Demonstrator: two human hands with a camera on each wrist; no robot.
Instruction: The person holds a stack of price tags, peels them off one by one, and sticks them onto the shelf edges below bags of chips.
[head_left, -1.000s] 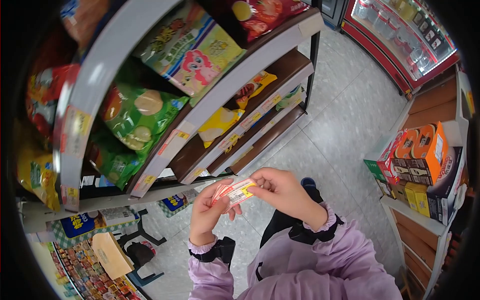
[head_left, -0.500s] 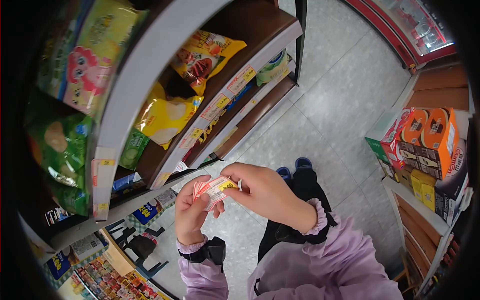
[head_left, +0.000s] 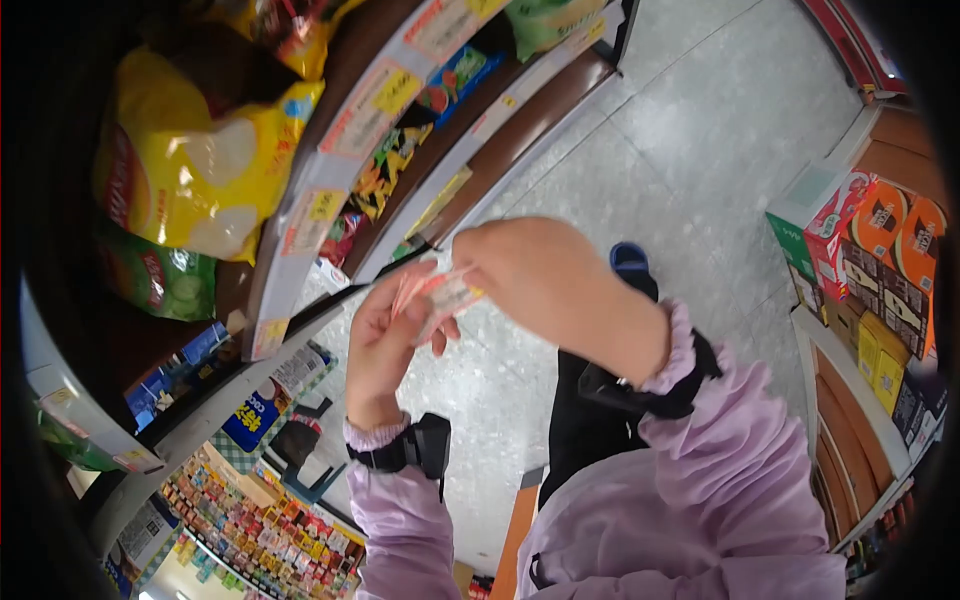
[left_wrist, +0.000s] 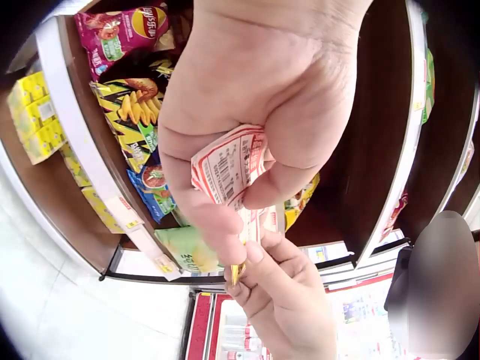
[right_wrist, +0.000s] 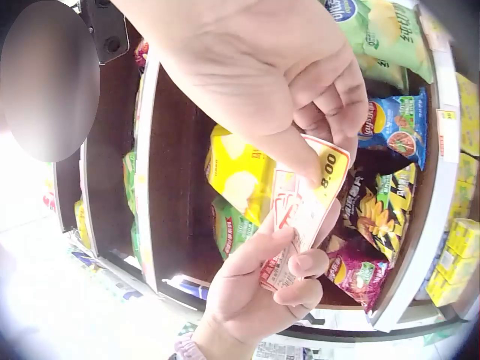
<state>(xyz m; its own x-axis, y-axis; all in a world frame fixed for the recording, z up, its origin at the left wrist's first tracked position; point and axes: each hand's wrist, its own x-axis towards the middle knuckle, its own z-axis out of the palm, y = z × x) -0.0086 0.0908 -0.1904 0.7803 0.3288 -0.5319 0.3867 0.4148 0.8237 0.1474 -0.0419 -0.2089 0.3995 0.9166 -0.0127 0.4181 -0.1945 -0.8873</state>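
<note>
My left hand (head_left: 378, 345) grips a small stack of red-and-white paper price labels (left_wrist: 234, 166) between thumb and fingers. At the far end of the stack, my right hand (head_left: 555, 290) pinches a label with its thumb and fingers. The right wrist view shows a price label (right_wrist: 330, 176) with a yellow patch reading 8.00 under the right thumb. Several labels lie fanned over one another in the left hand (right_wrist: 251, 292). In the head view the right hand is blurred and covers part of the labels.
Snack shelves with price strips (head_left: 325, 215) stand close on the left, holding a yellow chip bag (head_left: 205, 165) and other bags. At right, cartons (head_left: 890, 260) sit on a low shelf. Grey tiled floor (head_left: 700, 140) runs between them. Small packets (head_left: 270, 520) fill a display at lower left.
The head view has shifted closer to the lower shelves, so the yellow chip bag looks larger. Both hands stay together on the labels, while the right hand has turned over them and blurs.
</note>
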